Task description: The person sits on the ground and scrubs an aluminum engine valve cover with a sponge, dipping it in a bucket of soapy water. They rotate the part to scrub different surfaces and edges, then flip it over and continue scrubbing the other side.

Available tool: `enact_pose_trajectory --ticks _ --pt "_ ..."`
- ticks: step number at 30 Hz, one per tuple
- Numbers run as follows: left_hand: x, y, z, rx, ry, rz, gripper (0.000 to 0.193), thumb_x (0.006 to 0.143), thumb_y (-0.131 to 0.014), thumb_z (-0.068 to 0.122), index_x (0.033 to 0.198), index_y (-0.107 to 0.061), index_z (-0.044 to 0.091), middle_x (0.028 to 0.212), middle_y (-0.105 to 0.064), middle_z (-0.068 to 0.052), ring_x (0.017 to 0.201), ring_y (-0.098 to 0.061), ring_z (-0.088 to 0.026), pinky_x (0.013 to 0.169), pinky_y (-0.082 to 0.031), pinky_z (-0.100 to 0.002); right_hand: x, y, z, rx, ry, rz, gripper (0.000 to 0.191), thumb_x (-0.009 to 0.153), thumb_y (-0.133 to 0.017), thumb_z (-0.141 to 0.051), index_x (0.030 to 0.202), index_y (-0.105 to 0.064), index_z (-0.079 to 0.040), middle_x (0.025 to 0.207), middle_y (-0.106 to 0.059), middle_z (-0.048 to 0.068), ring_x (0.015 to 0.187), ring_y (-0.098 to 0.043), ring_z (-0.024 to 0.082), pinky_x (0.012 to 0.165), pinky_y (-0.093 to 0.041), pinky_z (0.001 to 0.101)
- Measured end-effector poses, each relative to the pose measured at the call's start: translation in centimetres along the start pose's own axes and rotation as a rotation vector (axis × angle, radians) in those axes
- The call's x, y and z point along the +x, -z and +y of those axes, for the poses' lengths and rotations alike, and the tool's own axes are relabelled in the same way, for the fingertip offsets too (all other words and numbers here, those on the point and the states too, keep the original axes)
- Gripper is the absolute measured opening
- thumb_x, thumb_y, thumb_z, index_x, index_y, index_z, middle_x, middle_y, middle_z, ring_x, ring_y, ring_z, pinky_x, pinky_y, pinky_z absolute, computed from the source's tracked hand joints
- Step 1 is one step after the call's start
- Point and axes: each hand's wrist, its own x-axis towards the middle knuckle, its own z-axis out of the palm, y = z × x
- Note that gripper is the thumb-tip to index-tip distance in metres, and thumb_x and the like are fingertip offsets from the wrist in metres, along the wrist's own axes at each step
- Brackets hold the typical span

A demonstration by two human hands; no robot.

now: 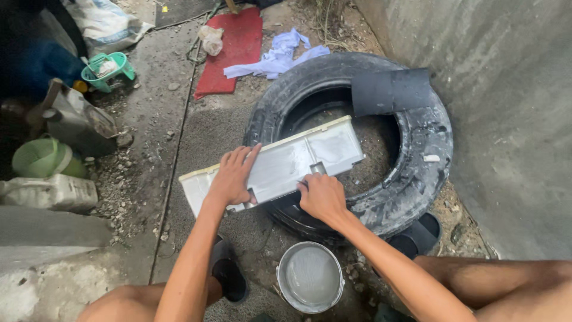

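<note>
Right now your left hand (231, 177) lies flat and open on the pale plastic panel (280, 164), fingers spread, pinning it down. Your right hand (322, 195) is curled at the panel's near edge, fingers closed against it; whether it holds a small tool there, I cannot tell. The panel rests tilted across the rim of the old tyre (411, 179), its left end hanging out over the concrete. A tin of cloudy water (310, 276) stands just below your hands. Judging by the grey film on the panel's face, most of the cleaning looks left to do.
</note>
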Motion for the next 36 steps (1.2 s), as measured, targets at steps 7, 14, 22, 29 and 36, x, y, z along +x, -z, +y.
enact_pose_trajectory --ticks 7,14,22,29,36 --pt "-0.4 -0.5 0.1 -0.010 -0.054 0.073 0.131 0.043 -0.095 0.014 0.156 -0.029 0.011 0.142 -0.049 -0.020 0.144 -0.037 -0.038 0.121 -0.024 -0.049 0.0 1.5 -0.3 -0.246 0.123 -0.309 0.020 0.083 -0.072 -0.024 0.083 -0.077 -0.004 0.085 -0.073 0.022 0.079 -0.072 0.040 0.071 -0.057 0.0505" --pt "0.0 0.2 -0.5 -0.088 -0.132 0.103 0.125 0.041 -0.094 0.016 0.149 -0.032 0.004 0.140 -0.048 -0.023 0.143 -0.036 -0.041 0.120 -0.023 -0.052 -4.5 -5.1 -2.1 -0.267 0.312 -0.756 0.023 0.072 -0.082 -0.020 0.086 -0.078 -0.004 0.093 -0.074 0.019 0.090 -0.074 0.036 0.077 -0.060 0.0453" --pt "-1.3 0.1 -3.1 -0.153 -0.197 0.090 0.123 0.040 -0.093 0.015 0.147 -0.033 0.000 0.146 -0.044 -0.021 0.147 -0.030 -0.041 0.124 -0.017 -0.054 -14.1 -16.8 1.4 -0.426 0.282 -1.206 0.028 0.083 -0.073 -0.015 0.108 -0.077 -0.005 0.112 -0.074 0.020 0.104 -0.072 0.036 0.077 -0.058 0.0503" --pt "-1.1 0.7 -4.3 -0.051 -0.275 -0.011 0.124 0.043 -0.092 0.019 0.147 -0.030 0.000 0.150 -0.041 -0.018 0.149 -0.026 -0.037 0.124 -0.011 -0.055 -14.5 -17.0 4.3 -0.430 0.038 -1.150 0.023 0.087 -0.069 -0.012 0.108 -0.079 -0.009 0.115 -0.076 0.017 0.107 -0.074 0.031 0.081 -0.059 0.0443" --pt "0.4 1.7 -3.5 0.029 -0.310 -0.135 0.122 0.046 -0.090 0.012 0.152 -0.031 0.006 0.155 -0.040 -0.013 0.150 -0.025 -0.034 0.126 -0.011 -0.052 -14.5 -17.4 3.6 -0.366 0.010 -1.066 0.022 0.087 -0.065 -0.007 0.105 -0.078 -0.007 0.112 -0.075 0.017 0.106 -0.072 0.034 0.081 -0.059 0.0442"
